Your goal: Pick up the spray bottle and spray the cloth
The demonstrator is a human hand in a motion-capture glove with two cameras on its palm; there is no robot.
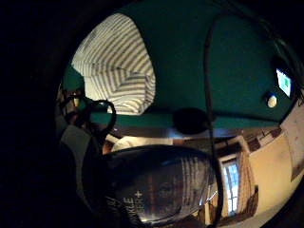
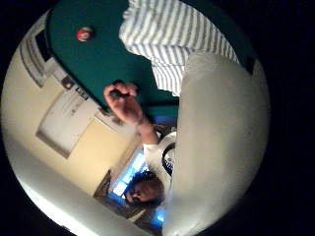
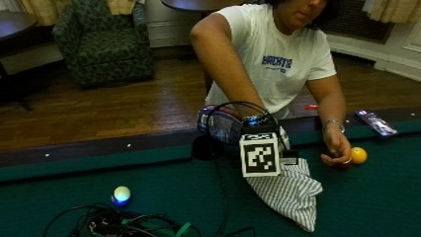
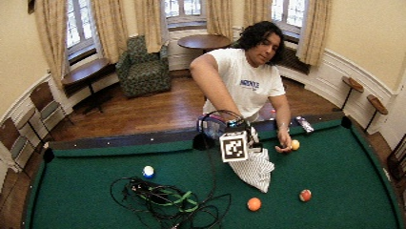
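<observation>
So the right hand [image 3: 253, 123] grips the bottle [image 3: 220, 123] above the striped cloth [image 3: 289, 192] on the desk [image 3: 368, 202], yellow ball [image 3: 357, 155] at 3 o'clock.

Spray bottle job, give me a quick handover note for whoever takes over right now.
Right hand: grips the spray bottle, lifted above the pool table, near its rail.
Bare hand: rests on the felt beside a yellow ball.
Striped cloth: lies on the felt just below the bottle.
Done: bottle picked up.
Left: spray the cloth; no spray shows.
</observation>
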